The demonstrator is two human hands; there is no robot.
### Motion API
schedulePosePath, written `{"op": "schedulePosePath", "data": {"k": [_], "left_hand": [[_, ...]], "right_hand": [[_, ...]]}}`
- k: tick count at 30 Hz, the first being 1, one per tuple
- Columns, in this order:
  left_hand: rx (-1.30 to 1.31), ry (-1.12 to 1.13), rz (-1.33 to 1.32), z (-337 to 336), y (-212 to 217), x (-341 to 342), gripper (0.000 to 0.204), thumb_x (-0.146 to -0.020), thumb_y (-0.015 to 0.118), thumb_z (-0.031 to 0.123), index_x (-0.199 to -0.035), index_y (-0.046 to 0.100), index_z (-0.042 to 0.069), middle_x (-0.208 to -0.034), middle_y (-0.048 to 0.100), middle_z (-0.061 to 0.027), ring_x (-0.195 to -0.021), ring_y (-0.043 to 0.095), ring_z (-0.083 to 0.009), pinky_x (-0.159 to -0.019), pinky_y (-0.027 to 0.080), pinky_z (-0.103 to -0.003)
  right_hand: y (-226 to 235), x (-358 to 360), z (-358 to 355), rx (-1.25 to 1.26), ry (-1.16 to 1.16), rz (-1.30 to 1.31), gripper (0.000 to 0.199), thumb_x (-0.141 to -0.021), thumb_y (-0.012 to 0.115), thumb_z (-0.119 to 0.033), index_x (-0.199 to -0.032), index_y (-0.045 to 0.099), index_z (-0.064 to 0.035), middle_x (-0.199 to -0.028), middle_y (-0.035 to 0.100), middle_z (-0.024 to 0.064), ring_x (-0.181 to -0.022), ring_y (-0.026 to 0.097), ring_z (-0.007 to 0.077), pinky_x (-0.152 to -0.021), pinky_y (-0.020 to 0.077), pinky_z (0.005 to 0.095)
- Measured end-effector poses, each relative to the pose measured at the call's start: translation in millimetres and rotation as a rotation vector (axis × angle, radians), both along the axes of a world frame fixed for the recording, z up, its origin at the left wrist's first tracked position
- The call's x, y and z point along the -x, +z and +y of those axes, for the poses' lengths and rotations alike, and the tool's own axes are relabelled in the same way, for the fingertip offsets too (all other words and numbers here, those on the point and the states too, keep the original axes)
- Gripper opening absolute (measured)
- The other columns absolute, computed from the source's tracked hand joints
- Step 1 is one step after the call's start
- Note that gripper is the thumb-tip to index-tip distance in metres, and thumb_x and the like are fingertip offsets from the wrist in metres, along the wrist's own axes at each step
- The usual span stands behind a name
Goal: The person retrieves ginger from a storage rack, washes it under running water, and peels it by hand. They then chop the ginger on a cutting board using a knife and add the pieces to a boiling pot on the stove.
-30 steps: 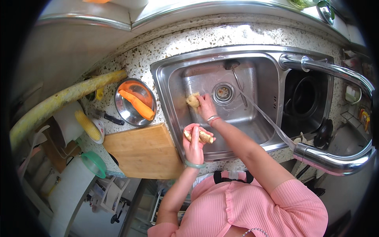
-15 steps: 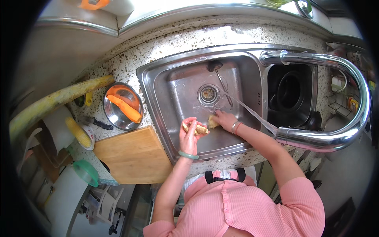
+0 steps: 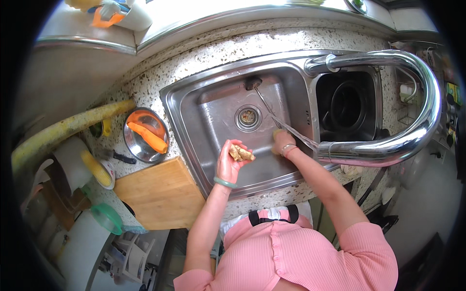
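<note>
Over the near left of the steel sink [image 3: 204, 119], my left hand [image 3: 227, 162] is turned palm up. Its fingers curl round a knobbly piece of ginger [image 3: 241, 153]. A green bangle circles that wrist. My right hand [image 3: 284, 142] is low in the basin, closed on a soft, yellowish scrubber [image 3: 276, 149] that it mostly covers. The water stream [image 3: 297, 135] from the curved chrome faucet [image 3: 378, 153] passes right beside these fingers. Behind both hands lies the drain [image 3: 248, 118], with small scraps in its strainer.
Left of the sink stand a steel bowl [image 3: 162, 125] with peeled carrot and a wooden cutting board [image 3: 155, 196]. A knife [image 3: 124, 157], a corn cob [image 3: 96, 169] and a long mottled gourd [image 3: 68, 123] lie farther left. A black basin [image 3: 323, 109] fills the right-hand compartment.
My right hand has moved right with the scrubber, away from the ginger and toward the water stream. The left hand has rolled more palm up, showing more of the ginger. The view has shifted slightly.
</note>
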State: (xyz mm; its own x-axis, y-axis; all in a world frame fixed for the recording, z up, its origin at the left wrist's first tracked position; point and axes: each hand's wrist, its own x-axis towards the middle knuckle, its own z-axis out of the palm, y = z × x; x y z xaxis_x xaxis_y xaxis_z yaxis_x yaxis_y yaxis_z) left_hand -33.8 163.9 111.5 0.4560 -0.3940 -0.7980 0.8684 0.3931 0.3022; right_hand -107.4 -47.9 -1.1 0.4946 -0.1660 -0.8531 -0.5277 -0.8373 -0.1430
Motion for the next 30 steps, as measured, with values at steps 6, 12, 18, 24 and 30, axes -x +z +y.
{"op": "schedulePosePath", "data": {"k": [6, 12, 18, 24, 30], "left_hand": [[-0.073, -0.016, -0.007, -3.9, -3.2, -0.9, 0.027, -0.096, 0.046, 0.031, -0.107, 0.053, 0.008, -0.088, 0.058, -0.0073, -0.081, 0.062, -0.0228, -0.075, 0.056, -0.045], [-0.021, 0.034, 0.026, -2.2, -40.9, -8.0, 0.023, -0.093, 0.053, 0.019, -0.113, 0.051, 0.010, -0.096, 0.057, -0.0081, -0.092, 0.059, -0.0219, -0.081, 0.053, -0.045], [0.061, -0.043, 0.088, -63.7, -64.7, -31.1, 0.030, -0.091, 0.056, 0.011, -0.120, 0.050, 0.012, -0.098, 0.058, -0.0091, -0.085, 0.058, -0.0181, -0.072, 0.050, -0.037], [0.117, -0.239, 0.008, -139.3, -73.0, -57.8, 0.024, -0.090, 0.060, 0.021, -0.110, 0.052, 0.010, -0.075, 0.058, -0.0052, -0.054, 0.053, -0.0116, -0.042, 0.038, -0.022], [-0.057, -0.109, -0.050, -110.3, -104.7, -71.6, 0.030, -0.084, 0.066, 0.008, -0.108, 0.049, 0.009, -0.090, 0.059, -0.0088, -0.069, 0.062, -0.0207, -0.057, 0.058, -0.042]], "right_hand": [[-8.1, -33.7, 15.5, -0.034, -0.406, -0.222, 0.027, -0.082, 0.053, -0.015, -0.100, 0.060, 0.0045, -0.092, 0.065, 0.0227, -0.087, 0.065, 0.0338, -0.078, 0.0519, 0.0423], [23.9, -4.6, -11.7, 0.028, 0.308, -0.233, 0.035, -0.072, 0.071, -0.017, -0.101, 0.060, -0.0019, -0.096, 0.065, 0.0199, -0.091, 0.064, 0.0338, -0.079, 0.0515, 0.0404], [11.2, 8.6, -29.2, -0.049, 0.320, -0.188, 0.027, -0.072, 0.073, -0.019, -0.091, 0.065, -0.0028, -0.085, 0.066, 0.0188, -0.082, 0.066, 0.0331, -0.074, 0.0528, 0.0390], [62.7, -40.6, -31.9, -0.231, -0.661, -0.593, 0.020, -0.090, 0.052, -0.019, -0.085, 0.064, -0.0040, -0.084, 0.066, 0.0160, -0.072, 0.065, 0.0320, -0.063, 0.0502, 0.0390], [27.6, -91.6, -18.5, -0.937, -1.266, -0.503, 0.028, -0.094, 0.053, -0.025, -0.103, 0.063, -0.0006, -0.098, 0.064, 0.0051, -0.082, 0.060, 0.0130, -0.069, 0.0505, 0.0262]]}}
